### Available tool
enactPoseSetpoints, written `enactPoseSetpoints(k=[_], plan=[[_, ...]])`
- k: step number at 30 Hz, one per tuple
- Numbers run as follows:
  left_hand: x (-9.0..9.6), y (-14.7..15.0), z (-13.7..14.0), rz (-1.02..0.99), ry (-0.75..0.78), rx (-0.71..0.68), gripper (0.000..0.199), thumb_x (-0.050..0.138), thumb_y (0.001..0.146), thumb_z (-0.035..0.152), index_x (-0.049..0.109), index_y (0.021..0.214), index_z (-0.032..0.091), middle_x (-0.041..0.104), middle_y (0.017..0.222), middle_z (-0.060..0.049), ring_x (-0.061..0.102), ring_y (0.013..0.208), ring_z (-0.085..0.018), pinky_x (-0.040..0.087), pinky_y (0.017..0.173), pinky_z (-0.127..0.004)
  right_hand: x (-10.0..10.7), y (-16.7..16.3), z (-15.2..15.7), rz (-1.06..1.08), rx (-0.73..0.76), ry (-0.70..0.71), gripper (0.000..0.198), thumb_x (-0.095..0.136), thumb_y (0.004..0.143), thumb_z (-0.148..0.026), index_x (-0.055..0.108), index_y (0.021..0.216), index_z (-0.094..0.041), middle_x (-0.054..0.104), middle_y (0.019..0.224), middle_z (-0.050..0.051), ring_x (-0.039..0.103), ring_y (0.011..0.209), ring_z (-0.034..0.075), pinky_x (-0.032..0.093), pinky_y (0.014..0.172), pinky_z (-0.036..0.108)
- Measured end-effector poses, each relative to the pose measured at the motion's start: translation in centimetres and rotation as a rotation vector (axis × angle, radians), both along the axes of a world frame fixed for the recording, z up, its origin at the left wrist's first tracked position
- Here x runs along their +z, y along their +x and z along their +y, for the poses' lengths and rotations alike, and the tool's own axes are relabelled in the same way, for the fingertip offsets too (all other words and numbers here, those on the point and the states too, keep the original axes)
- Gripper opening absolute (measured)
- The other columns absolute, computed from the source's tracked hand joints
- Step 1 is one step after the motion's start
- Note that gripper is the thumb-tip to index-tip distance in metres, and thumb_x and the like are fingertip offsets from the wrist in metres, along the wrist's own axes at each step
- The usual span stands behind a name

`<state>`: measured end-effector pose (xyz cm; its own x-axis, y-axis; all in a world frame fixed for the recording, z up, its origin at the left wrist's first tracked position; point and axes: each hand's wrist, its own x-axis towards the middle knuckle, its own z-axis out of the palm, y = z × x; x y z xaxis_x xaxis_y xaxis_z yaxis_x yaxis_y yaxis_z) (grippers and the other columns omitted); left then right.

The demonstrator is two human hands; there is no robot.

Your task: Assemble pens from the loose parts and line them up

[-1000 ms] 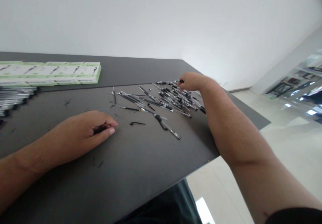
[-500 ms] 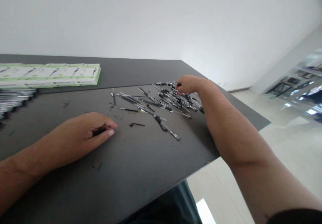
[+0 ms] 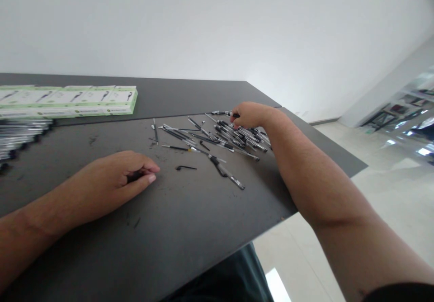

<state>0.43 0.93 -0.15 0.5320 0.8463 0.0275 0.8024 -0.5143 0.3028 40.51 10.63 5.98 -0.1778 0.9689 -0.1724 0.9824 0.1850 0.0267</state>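
My left hand (image 3: 124,172) rests on the dark grey table, fingers curled toward the thumb. Something black shows inside the curl, too hidden to name. At the far end of my outstretched right arm, my right hand (image 3: 247,114) is over the back of a pile of clear pens (image 3: 237,134) with black grips. Its fingers are closed on a small black pen piece (image 3: 236,115), mostly covered by them. Between my hands lie scattered pens and refills (image 3: 176,134), a single pen (image 3: 233,180) and a thin, bent black piece (image 3: 186,167).
Green-and-white boxes (image 3: 117,105) stand in a row at the back left. In front of them, several pens (image 3: 25,134) lie side by side. Dark ink marks spot the table (image 3: 190,229). Its edge runs along the right, above a pale floor (image 3: 305,257).
My right hand has shifted slightly left over the pile, the black piece moving with it. My left hand keeps its curled pose. The whole view has slid slightly.
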Motion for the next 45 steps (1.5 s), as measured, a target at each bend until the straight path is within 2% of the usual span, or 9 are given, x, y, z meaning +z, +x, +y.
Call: enactPoseSetpoints(k=[4, 9, 14, 22, 33, 45], plan=[[0.0, 0.0, 0.0, 0.004, 0.009, -0.007, 0.05, 0.049, 0.089, 0.062, 0.082, 0.106, 0.028, 0.083, 0.109, -0.008, 0.075, 0.102, -0.03, 0.058, 0.094, -0.042, 0.6, 0.7, 0.0, 0.022, -0.029, 0.037, 0.023, 0.072, 0.09, -0.022, 0.084, 0.109, -0.023, 0.085, 0.103, 0.007, 0.074, 0.091, 0.022, 0.048, 0.076, 0.031], [0.1, 0.0, -0.1, 0.001, 0.017, -0.023, 0.05, 0.049, 0.09, 0.061, 0.082, 0.106, 0.028, 0.083, 0.109, -0.008, 0.075, 0.102, -0.03, 0.058, 0.095, -0.043, 1.5, 3.5, 0.3, 0.021, -0.164, 0.158, 0.03, 0.069, 0.092, -0.02, 0.083, 0.118, -0.017, 0.084, 0.108, 0.012, 0.074, 0.087, 0.024, 0.051, 0.078, 0.034], [-0.1, -0.1, 0.0, -0.006, 0.015, -0.021, 0.049, 0.048, 0.09, 0.06, 0.082, 0.105, 0.027, 0.083, 0.108, -0.009, 0.075, 0.102, -0.03, 0.058, 0.094, -0.043, 0.9, 5.3, 0.8, 0.017, -0.242, 0.167, 0.031, 0.066, 0.093, -0.017, 0.083, 0.119, -0.017, 0.084, 0.107, 0.01, 0.074, 0.084, 0.022, 0.053, 0.079, 0.033], [-0.2, -0.3, 0.0, 0.001, 0.022, -0.028, 0.048, 0.049, 0.091, 0.06, 0.082, 0.105, 0.029, 0.083, 0.108, -0.007, 0.076, 0.102, -0.03, 0.058, 0.091, -0.043, -0.7, 5.6, 1.6, 0.007, -0.24, 0.105, 0.027, 0.068, 0.094, -0.023, 0.085, 0.115, -0.02, 0.085, 0.104, 0.011, 0.076, 0.087, 0.023, 0.051, 0.077, 0.03], [0.0, -0.1, 0.0, -0.007, 0.02, -0.016, 0.05, 0.048, 0.088, 0.063, 0.083, 0.103, 0.029, 0.083, 0.107, -0.008, 0.076, 0.101, -0.031, 0.059, 0.091, -0.044, -0.8, 5.6, 1.6, 0.048, -0.213, 0.009, 0.029, 0.067, 0.093, -0.02, 0.086, 0.114, -0.02, 0.086, 0.095, 0.007, 0.077, 0.083, 0.019, 0.052, 0.076, 0.028], [0.0, 0.1, 0.1, -0.016, 0.013, -0.005, 0.051, 0.048, 0.086, 0.065, 0.083, 0.101, 0.03, 0.083, 0.106, -0.007, 0.076, 0.101, -0.032, 0.059, 0.093, -0.044, -0.2, 5.6, 1.4, 0.072, -0.25, 0.114, 0.033, 0.067, 0.094, -0.02, 0.084, 0.123, -0.019, 0.086, 0.111, 0.009, 0.076, 0.085, 0.019, 0.053, 0.08, 0.028]])
